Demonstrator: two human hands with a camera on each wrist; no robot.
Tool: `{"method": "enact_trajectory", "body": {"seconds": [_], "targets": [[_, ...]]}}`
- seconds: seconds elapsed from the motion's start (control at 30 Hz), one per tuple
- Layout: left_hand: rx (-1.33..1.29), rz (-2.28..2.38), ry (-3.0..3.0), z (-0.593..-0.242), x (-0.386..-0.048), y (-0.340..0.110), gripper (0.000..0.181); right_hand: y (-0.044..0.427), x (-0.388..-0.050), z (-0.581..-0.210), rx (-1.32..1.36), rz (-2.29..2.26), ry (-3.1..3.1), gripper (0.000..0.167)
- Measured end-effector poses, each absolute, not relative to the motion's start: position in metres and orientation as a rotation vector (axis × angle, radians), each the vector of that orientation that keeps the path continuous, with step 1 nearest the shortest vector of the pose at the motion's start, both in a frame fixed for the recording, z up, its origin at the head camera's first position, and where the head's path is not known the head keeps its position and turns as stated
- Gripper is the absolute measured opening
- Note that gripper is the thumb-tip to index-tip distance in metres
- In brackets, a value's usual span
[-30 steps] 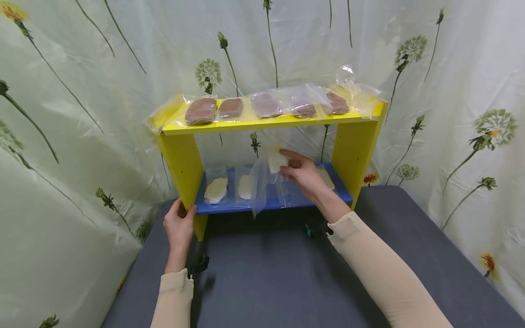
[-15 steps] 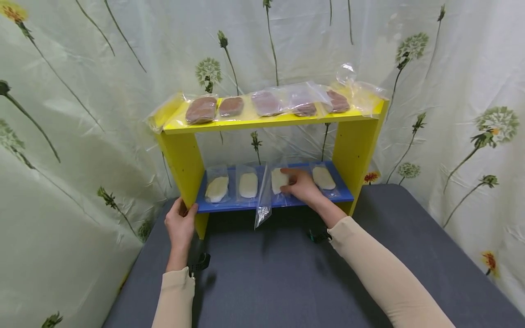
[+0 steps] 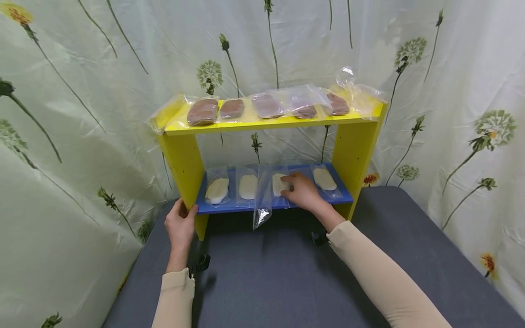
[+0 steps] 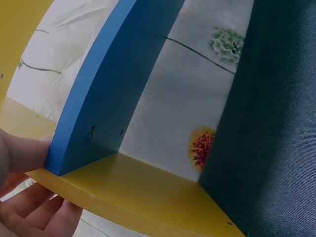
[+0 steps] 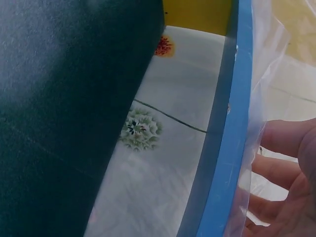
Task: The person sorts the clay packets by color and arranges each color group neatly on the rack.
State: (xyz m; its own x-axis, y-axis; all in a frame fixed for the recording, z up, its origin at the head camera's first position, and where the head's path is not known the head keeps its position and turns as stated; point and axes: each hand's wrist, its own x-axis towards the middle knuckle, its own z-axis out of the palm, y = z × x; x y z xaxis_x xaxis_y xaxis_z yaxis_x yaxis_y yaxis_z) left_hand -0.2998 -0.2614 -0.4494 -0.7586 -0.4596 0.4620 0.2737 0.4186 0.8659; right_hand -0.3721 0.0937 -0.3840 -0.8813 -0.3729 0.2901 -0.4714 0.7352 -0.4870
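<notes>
My left hand [image 3: 180, 224] grips the left side of a yellow shelf unit [image 3: 178, 159]; in the left wrist view its thumb [image 4: 29, 153] touches the blue shelf's end and the fingers go behind the panel. My right hand [image 3: 301, 189] is at the blue lower shelf [image 3: 229, 208], thumb and fingers holding the right side of a white patty [image 3: 279, 184] in a clear plastic bag. The bag's loose flap [image 3: 262, 207] hangs over the shelf's front edge. In the right wrist view, curled fingers [image 5: 274, 170] touch the clear plastic; the patty is out of sight there.
Other bagged white patties [image 3: 248, 187] lie left and right of the held one. Several bagged brown slabs [image 3: 203, 111] rest on the yellow top shelf. The unit stands on a dark grey table [image 3: 262, 273] before a flower-print curtain [image 3: 164, 45].
The right hand has lowered the bagged white patty from above the blue shelf onto it, then shifted slightly. The bag's flap now hangs over the front edge. The left hand has stayed put.
</notes>
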Motion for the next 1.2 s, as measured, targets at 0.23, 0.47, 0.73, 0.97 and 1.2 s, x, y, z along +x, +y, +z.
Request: {"method": "enact_trajectory", "body": {"seconds": [0.23,0.47,0.73,0.97,1.2], "targets": [[0.155,-1.399,-1.996,-0.45,-0.301,-0.261,0.041,0.095,-0.373,-0.385,0.717,0.748,-2.796,0.051],[0.164,-1.394,-1.993,-0.449,-0.302,-0.263,0.042,0.095,-0.376,-0.385,0.713,0.712,-2.801,0.038],[0.159,-1.382,-1.998,-0.45,-0.303,-0.263,0.042,0.096,-0.375,-0.382,0.724,0.694,-2.759,0.029],[0.133,-1.318,-1.97,-0.436,-0.298,-0.261,0.042,0.102,-0.363,-0.372,0.678,0.714,-2.735,0.051],[0.224,-1.266,-1.906,-0.41,-0.282,-0.245,0.039,0.117,-0.348,-0.364,0.766,0.695,-2.602,0.043]]}}
